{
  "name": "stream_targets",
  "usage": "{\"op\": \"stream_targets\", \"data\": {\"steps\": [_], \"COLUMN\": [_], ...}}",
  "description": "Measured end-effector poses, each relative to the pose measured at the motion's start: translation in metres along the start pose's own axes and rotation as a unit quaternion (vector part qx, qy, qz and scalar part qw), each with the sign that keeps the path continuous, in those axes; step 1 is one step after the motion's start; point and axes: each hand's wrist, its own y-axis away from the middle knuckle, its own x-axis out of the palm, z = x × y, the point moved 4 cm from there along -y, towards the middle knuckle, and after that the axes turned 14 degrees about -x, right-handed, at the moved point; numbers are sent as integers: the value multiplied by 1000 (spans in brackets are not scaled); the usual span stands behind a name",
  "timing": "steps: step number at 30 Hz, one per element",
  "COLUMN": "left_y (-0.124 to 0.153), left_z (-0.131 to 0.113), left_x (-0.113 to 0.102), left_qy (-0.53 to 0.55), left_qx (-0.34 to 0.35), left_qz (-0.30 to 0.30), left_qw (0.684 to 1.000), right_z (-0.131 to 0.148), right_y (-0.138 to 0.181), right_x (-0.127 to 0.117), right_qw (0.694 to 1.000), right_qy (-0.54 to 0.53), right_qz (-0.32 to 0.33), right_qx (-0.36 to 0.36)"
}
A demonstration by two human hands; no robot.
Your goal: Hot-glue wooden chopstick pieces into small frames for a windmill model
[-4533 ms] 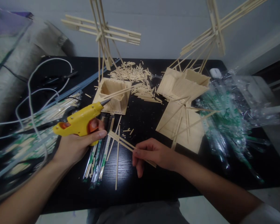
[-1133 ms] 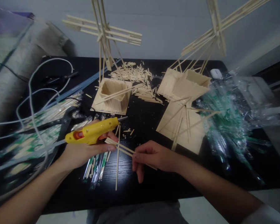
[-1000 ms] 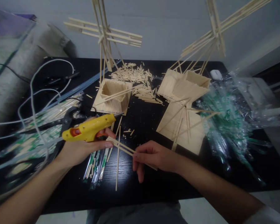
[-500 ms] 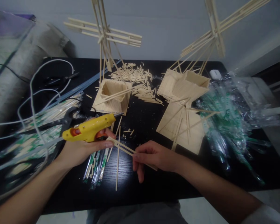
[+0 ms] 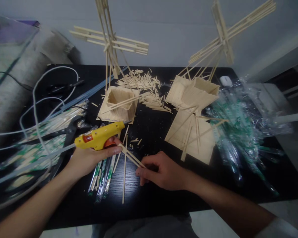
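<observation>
Hands, two, bare, over a black table (image 5: 154,198)

Left hand (image 5: 88,160): fingers wrapped tight round the grip of a yellow glue gun (image 5: 99,138), with the orange trigger under the fingers. The nozzle is aimed between 2 and 3 o'clock and held clear of the tabletop.

Right hand (image 5: 164,172): thumb and forefinger pinched on the near end of a pair of thin sticks (image 5: 130,155), with the remaining fingers curled under. The hand is low over the table.

Pair of thin sticks: runs from the pinch toward 10 o'clock, its far end touching the left hand's fingertips just below the trigger. It lies at 9 o'clock of the right hand and 3 o'clock of the left.

Items about:
- Wrapped chopsticks (image 5: 103,175), several, in clear sleeves, flat on the table at 6 o'clock of the glue gun.
- Single long stick (image 5: 124,178) beside them, lying nearly along the 12–6 line.
- Open wooden box (image 5: 120,104) at 12 o'clock of the gun, on a square base, carrying a tall stick windmill (image 5: 109,39).
- Second windmill model (image 5: 196,94) at 1 o'clock of the right hand, with a flat stick panel (image 5: 188,137) just before it.
- Heap of cut stick ends (image 5: 141,82) between the two models, on the far side.
- White cable (image 5: 34,99) and black-handled tool (image 5: 69,129) at 9 o'clock of the gun.
- Crumpled clear wrappers (image 5: 238,132), green-printed, at 3 o'clock of the panel
</observation>
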Motion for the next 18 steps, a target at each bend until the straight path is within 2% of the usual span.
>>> {"op": "stream_targets", "data": {"steps": [8,18], "left_y": [12,12], "left_z": [8,10], "left_x": [24,24], "left_qy": [7,5], "left_qx": [-15,9], "left_qz": [94,83], "left_qw": [995,997], "right_z": [-4,-8], "right_y": [-3,-2], "right_x": [4,5], "right_qw": [997,998], "right_qy": [-75,-52], "right_qz": [-26,-34], "right_qx": [22,13]}}
